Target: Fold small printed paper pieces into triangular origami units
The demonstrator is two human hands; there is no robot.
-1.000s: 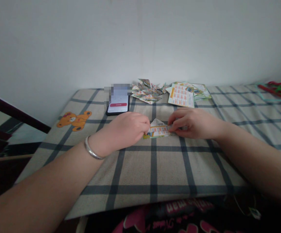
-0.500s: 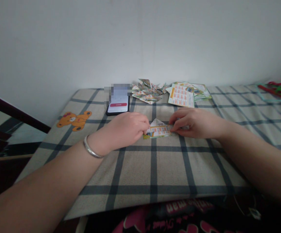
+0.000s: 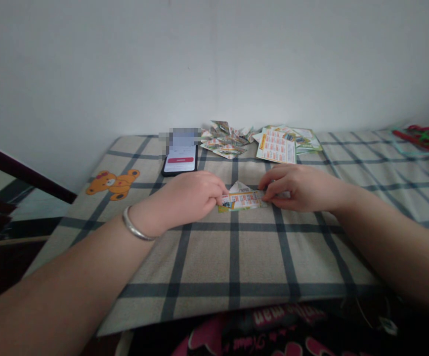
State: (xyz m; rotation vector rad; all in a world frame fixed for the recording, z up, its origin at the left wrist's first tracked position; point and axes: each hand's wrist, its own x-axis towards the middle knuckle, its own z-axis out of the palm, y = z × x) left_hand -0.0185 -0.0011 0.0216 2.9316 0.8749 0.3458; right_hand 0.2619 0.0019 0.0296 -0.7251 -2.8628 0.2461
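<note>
A small folded paper (image 3: 244,199), printed with rows of orange and black figures, lies on the checked tablecloth with a pale triangular peak at its far side. My left hand (image 3: 197,197), a silver bangle on its wrist, pinches the paper's left end. At the right end, the thumb and fingers of my right hand (image 3: 294,188) close on the edge. Beyond my hands sits a pile of folded paper pieces (image 3: 227,141). To its right is a stack of flat printed sheets (image 3: 277,146).
A phone (image 3: 180,158) with a lit screen lies behind my left hand. An orange bear figure (image 3: 113,184) is on the checked tablecloth (image 3: 209,257) at left. Red and green items (image 3: 425,139) lie at the far right. A white wall (image 3: 214,64) stands behind the table.
Little differs: my left hand and its bangle have shifted very slightly left. The folded paper stays between both hands, and my right hand is almost still.
</note>
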